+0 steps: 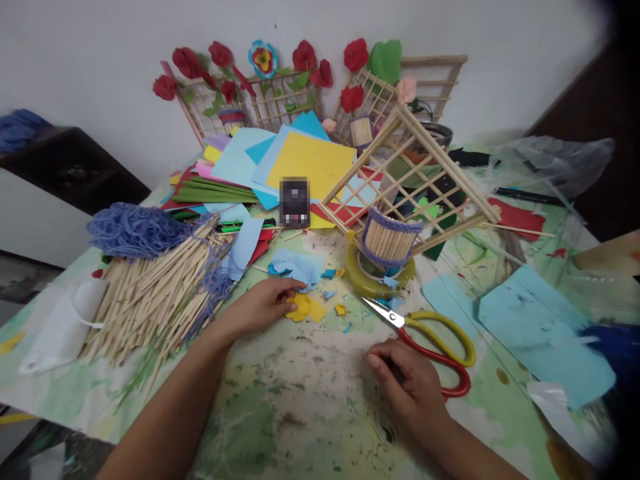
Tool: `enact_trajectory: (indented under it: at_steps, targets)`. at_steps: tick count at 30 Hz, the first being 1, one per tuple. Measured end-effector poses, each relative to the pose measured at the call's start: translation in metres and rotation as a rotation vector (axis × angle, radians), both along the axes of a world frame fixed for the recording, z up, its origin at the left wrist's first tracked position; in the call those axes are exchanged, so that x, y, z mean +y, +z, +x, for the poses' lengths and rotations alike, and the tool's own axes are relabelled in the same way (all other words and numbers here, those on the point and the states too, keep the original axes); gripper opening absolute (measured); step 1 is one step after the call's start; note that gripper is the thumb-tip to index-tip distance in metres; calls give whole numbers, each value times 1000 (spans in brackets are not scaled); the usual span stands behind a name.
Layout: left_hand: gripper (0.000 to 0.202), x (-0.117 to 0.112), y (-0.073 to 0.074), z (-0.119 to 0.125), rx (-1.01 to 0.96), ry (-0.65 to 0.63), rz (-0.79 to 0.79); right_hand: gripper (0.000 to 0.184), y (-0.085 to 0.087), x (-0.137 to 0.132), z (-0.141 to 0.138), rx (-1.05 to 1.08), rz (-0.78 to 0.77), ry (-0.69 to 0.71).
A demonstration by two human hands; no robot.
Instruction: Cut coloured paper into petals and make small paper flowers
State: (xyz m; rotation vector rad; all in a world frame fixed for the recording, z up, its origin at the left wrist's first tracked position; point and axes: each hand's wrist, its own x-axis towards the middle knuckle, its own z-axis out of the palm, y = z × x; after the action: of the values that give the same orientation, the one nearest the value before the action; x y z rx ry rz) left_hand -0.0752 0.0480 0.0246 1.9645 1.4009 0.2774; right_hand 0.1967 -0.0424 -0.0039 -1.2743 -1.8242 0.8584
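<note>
My left hand lies palm-down on the table, its fingertips pinching a yellow paper cutout beside light blue paper scraps. My right hand rests on the table with its fingers curled, right beside the red handle of a pair of scissors with red and yellow handles. The scissors lie flat, blades pointing up-left. I cannot tell whether my fingers touch the handle.
A bundle of wooden sticks with purple yarn lies at left. Coloured paper sheets, a wooden lattice frame, a small stick basket on a tape roll, and paper flowers fill the back. Blue sheets lie at right.
</note>
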Motion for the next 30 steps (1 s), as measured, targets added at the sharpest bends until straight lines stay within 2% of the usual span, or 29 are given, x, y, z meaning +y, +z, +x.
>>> enact_trajectory:
  at_steps: [2, 5, 10, 16, 20, 25, 28, 30]
  targets:
    - [39, 0, -5, 3, 64, 28, 10, 18, 0, 0, 0, -5, 6, 2]
    - [34, 0, -6, 7, 94, 43, 66, 20, 1, 0, 0, -4, 5, 6]
    - [19, -3, 0, 9, 87, -51, 165, 21, 2, 0, 0, -29, -2, 19]
    - [36, -7, 0, 12, 90, -31, 118, 21, 0, -1, 0, -31, -31, 22]
    - [23, -6, 8, 9, 56, -85, 35, 20, 0, -2, 0, -28, -48, 23]
    - [20, 1, 14, -11, -68, 68, -7, 20, -1, -2, 0, -29, -27, 31]
    - [23, 4, 7, -17, -204, 160, -35, 19, -1, -3, 0, -56, 12, 54]
    - [26, 4, -1, -13, -338, 235, -52, 19, 1, -2, -1, -100, 84, 97]
